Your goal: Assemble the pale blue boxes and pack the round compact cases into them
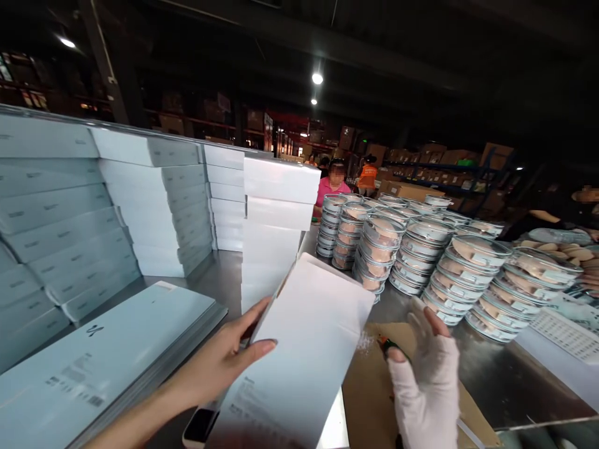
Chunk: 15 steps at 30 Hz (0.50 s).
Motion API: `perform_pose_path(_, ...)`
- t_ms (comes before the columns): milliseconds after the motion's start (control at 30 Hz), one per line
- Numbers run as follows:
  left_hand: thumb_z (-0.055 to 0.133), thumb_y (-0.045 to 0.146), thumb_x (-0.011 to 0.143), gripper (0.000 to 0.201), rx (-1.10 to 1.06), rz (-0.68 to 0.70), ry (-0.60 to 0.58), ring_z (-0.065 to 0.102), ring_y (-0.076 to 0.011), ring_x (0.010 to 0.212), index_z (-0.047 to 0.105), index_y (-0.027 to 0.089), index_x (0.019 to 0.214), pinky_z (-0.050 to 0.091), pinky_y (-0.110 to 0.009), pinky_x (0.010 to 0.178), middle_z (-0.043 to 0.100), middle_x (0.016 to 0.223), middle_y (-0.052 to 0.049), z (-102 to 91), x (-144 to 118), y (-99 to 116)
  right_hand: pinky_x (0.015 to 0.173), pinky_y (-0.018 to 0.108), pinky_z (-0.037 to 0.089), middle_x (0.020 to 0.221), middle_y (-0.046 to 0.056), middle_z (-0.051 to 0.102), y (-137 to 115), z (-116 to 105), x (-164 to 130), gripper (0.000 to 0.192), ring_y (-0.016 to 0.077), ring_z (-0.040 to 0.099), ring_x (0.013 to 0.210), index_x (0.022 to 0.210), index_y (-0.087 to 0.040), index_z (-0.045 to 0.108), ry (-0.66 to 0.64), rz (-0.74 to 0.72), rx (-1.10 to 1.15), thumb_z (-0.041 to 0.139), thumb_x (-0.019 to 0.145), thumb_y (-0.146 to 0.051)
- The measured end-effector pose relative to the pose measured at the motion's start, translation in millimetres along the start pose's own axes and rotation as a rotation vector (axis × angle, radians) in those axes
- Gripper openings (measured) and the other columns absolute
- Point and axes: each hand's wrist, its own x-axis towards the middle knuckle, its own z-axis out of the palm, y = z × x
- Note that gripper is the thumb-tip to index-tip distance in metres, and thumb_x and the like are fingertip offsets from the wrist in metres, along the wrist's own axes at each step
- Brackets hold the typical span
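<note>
Overhead, dim warehouse; steel table (224, 274) bears stacked white boxes (276, 206).

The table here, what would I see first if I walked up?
Probably the white box in the middle, held by the left hand while the gloved right hand hovers beside it. Then the tall stacks of white boxes on the left, and rows of stacked round clear containers on the right.

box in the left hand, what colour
White box, with small dark print; head view shows it.
</note>
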Motion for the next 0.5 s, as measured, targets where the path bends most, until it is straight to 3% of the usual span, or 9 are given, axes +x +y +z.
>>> perform_pose_path(33, 0.070, 0.043, 0.090, 0.068, -0.069, -0.005, 0.007, 0.055, -0.0354, 0.140, 0.048, 0.032, 0.154, 0.053, -0.045, 0.108, 0.062, 0.150, -0.003, 4.3, -0.3, -6.7, 0.122, 0.054, 0.032, 0.163, 0.012, 0.038, 4.0, 4.6, -4.6, 0.080, 0.0332, 0.040, 0.149, 0.158, -0.036, 0.024, -0.068, 0.011, 0.040, 0.066, 0.092, -0.054)
perform_pose_path(100, 0.072, 0.047, 0.090, 0.070, -0.236, 0.006, -0.096, 0.049, -0.0344, 0.144, 0.048, 0.032, 0.154, 0.046, -0.047, 0.115, 0.056, 0.156, -0.006, 14.1, -2.9, -17.4, 0.115, 0.050, 0.044, 0.165, 0.014, 0.036, 11.6, 15.0, -14.2, 0.097, 0.0329, 0.046, 0.146, 0.163, -0.035, 0.002, -0.214, 0.084, 0.085, 0.064, 0.092, -0.058)
perform_pose_path(133, 0.073, 0.050, 0.089, 0.068, -0.329, 0.008, -0.177, 0.052, -0.0344, 0.142, 0.051, 0.032, 0.151, 0.046, -0.048, 0.115, 0.059, 0.153, -0.007, 19.0, -4.3, -21.9, 0.114, 0.050, 0.046, 0.168, 0.014, 0.030, 15.8, 19.3, -18.5, 0.101, 0.0327, 0.045, 0.147, 0.164, -0.034, -0.005, -0.247, 0.126, 0.080, 0.063, 0.093, -0.057)
perform_pose_path(200, 0.075, 0.059, 0.086, 0.063, -0.484, -0.003, -0.299, 0.066, -0.0352, 0.124, 0.063, 0.029, 0.141, 0.053, -0.048, 0.105, 0.074, 0.132, -0.009, 28.9, -6.4, -30.0, 0.121, 0.052, 0.036, 0.174, 0.009, 0.012, 25.2, 24.1, -24.3, 0.097, 0.0315, 0.030, 0.155, 0.163, -0.036, -0.008, -0.224, 0.153, 0.017, 0.061, 0.097, -0.051)
perform_pose_path(267, 0.073, 0.069, 0.081, 0.068, -0.570, -0.025, -0.292, 0.072, -0.0352, 0.110, 0.068, 0.026, 0.134, 0.058, -0.047, 0.095, 0.079, 0.115, -0.010, 39.1, -6.9, -36.6, 0.128, 0.049, 0.020, 0.175, 0.000, 0.001, 34.8, 23.9, -26.1, 0.085, 0.0263, 0.013, 0.159, 0.163, -0.041, 0.000, -0.205, 0.056, -0.039, 0.058, 0.101, -0.042)
perform_pose_path(367, 0.066, 0.072, 0.085, 0.078, -0.631, -0.005, -0.151, 0.062, -0.0349, 0.126, 0.051, 0.030, 0.148, 0.052, -0.046, 0.103, 0.065, 0.140, -0.010, 55.1, -6.5, -39.2, 0.129, 0.038, 0.013, 0.174, -0.010, 0.005, 43.8, 20.8, -26.9, 0.063, 0.0192, 0.007, 0.160, 0.160, -0.047, 0.021, -0.330, -0.164, -0.017, 0.049, 0.106, -0.035)
perform_pose_path(433, 0.067, 0.073, 0.084, 0.079, -0.630, 0.073, 0.008, 0.048, -0.0362, 0.140, 0.048, 0.031, 0.148, 0.047, -0.044, 0.109, 0.050, 0.155, -0.009, 64.6, -6.6, -34.8, 0.128, 0.036, 0.020, 0.174, -0.011, 0.008, 43.7, 21.6, -31.0, 0.048, 0.0223, 0.012, 0.160, 0.154, -0.045, 0.040, -0.360, -0.177, 0.034, 0.044, 0.106, -0.042)
perform_pose_path(500, 0.067, 0.079, 0.078, 0.079, -0.563, 0.111, 0.132, 0.040, -0.0401, 0.146, 0.060, 0.026, 0.136, 0.049, -0.042, 0.108, 0.050, 0.154, -0.011, 71.5, -6.9, -27.4, 0.122, 0.041, 0.035, 0.173, -0.005, 0.017, 38.8, 26.1, -38.9, 0.046, 0.0302, 0.029, 0.156, 0.146, -0.039, 0.055, -0.291, -0.071, 0.077, 0.040, 0.105, -0.052)
